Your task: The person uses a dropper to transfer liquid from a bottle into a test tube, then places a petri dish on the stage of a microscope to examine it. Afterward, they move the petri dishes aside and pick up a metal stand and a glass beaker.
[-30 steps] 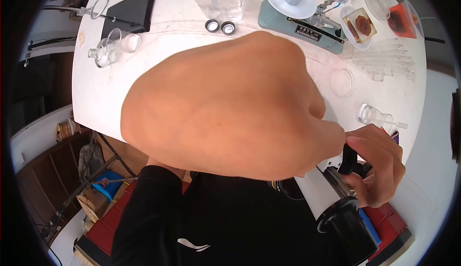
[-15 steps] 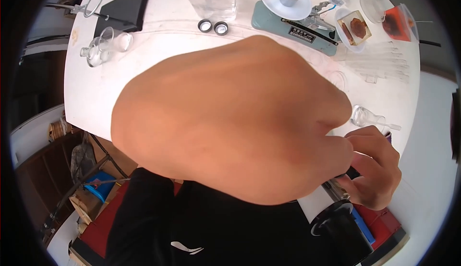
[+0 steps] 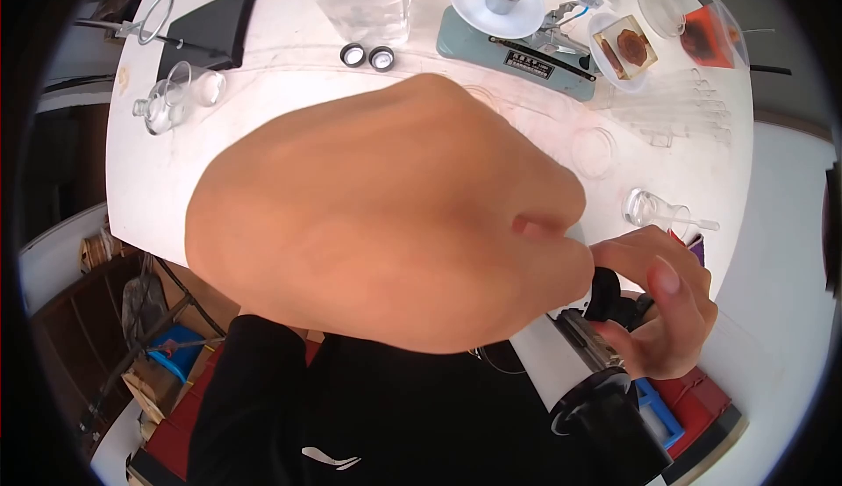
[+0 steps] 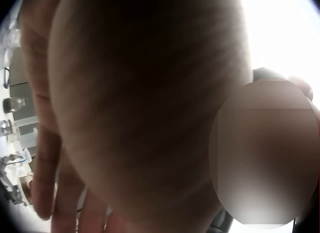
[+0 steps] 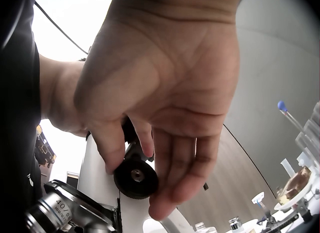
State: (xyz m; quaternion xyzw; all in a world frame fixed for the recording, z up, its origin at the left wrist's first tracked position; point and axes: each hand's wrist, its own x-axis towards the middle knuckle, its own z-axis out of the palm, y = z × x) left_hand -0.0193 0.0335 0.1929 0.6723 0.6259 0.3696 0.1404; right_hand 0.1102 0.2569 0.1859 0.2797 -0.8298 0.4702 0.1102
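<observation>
Very near the head camera, my left hand (image 3: pixel 386 223) shows its back, hiding part of the white microscope (image 3: pixel 548 359); whether it touches it cannot be told. Its fingers (image 4: pixel 47 168) extend fairly straight in the left wrist view. My right hand (image 3: pixel 671 319) is at the microscope's side. In the right wrist view its thumb and fingers curl round a round black knob (image 5: pixel 136 178), and a silver objective lens (image 5: pixel 50 213) shows at lower left.
On the white table (image 3: pixel 263 91) are a clear bottle (image 3: pixel 364 3), two black caps, a balance (image 3: pixel 517 56) with a metal weight, test tubes (image 3: pixel 675 109), a petri dish and a small beaker (image 3: pixel 653 210) with a dropper. A ring stand is at upper left.
The table and microscope have shifted left in the head view. One right fingertip now shows raised, and more of the black part beside that hand is visible than half a second ago.
</observation>
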